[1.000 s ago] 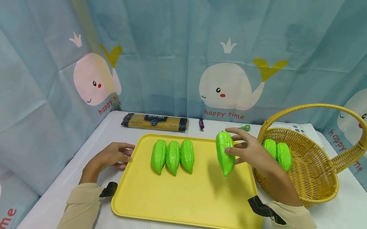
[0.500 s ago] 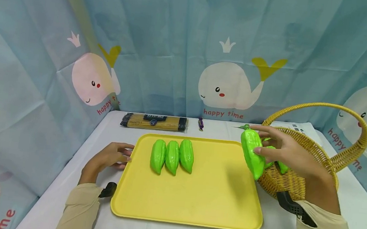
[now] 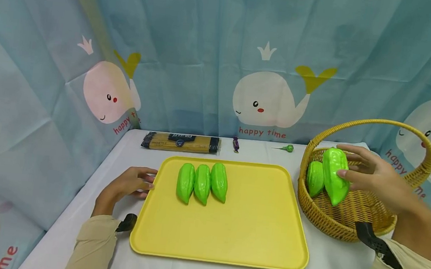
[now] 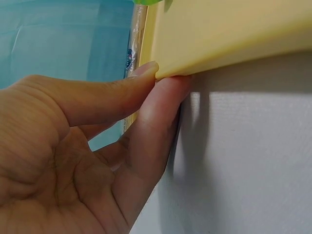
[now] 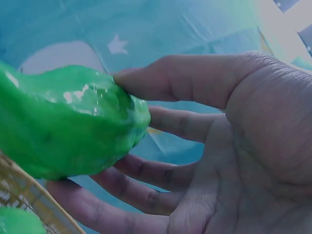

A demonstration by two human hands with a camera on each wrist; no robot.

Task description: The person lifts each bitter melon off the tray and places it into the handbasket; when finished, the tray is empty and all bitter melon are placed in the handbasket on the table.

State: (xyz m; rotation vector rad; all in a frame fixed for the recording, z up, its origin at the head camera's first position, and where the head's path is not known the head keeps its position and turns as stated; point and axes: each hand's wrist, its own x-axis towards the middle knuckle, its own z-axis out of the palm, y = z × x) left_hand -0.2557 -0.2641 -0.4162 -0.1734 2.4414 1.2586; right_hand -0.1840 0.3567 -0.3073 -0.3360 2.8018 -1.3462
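My right hand [image 3: 378,178] holds a glossy green pointed vegetable, perhaps a bitter melon [image 3: 334,173], over the wicker basket [image 3: 316,222]. In the right wrist view the thumb presses on top of this vegetable [image 5: 73,122] and the other fingers support it from the side and below. A similar green vegetable [image 3: 315,180] lies in the basket; the held one covers part of the inside. My left hand [image 3: 131,182] pinches the left rim of the yellow tray [image 3: 224,236], thumb above and a finger underneath. Three more green vegetables [image 3: 202,185] lie side by side at the tray's upper left.
Behind the tray lie a spaghetti packet [image 3: 181,143], a purple-wrapped candy [image 3: 236,144] and a small green-headed stick [image 3: 287,148]. The basket's tall arched handle [image 3: 382,122] rises at the right. A blue curtain [image 3: 192,53] with whale prints hangs along the back and sides.
My right hand has carried the green vegetable rightward from above the tray to above the basket. The left hand has stayed at the tray's rim.
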